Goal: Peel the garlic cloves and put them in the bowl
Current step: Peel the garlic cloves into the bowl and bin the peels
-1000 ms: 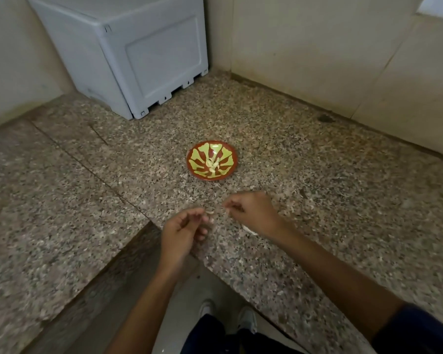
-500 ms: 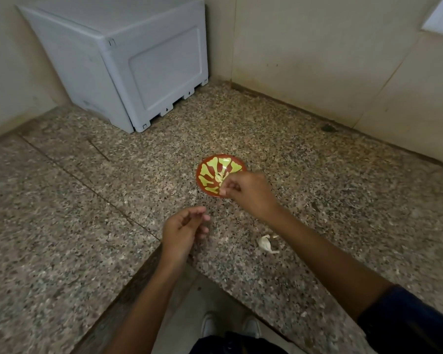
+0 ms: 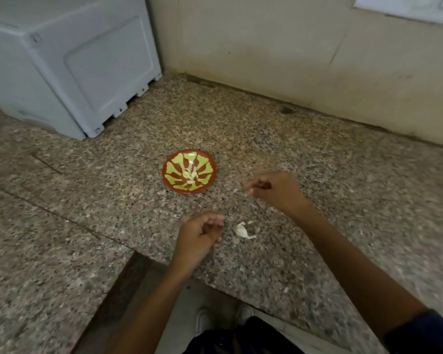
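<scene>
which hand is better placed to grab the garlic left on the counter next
Left, probably. The left hand hovers loosely curled right beside the garlic piece; the right hand is farther off.

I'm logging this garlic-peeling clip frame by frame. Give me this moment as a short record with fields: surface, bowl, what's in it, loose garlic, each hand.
surface: speckled granite counter
bowl: red and yellow-green bowl, upright, left of the right hand
bowl contents: pale peeled cloves at its centre
loose garlic: white garlic piece on the counter, between the hands, untouched
left hand: fingers loosely curled, nothing visibly held
right hand: fingers curled; whether it holds anything is unclear
background: grey plastic box at the wall
</scene>
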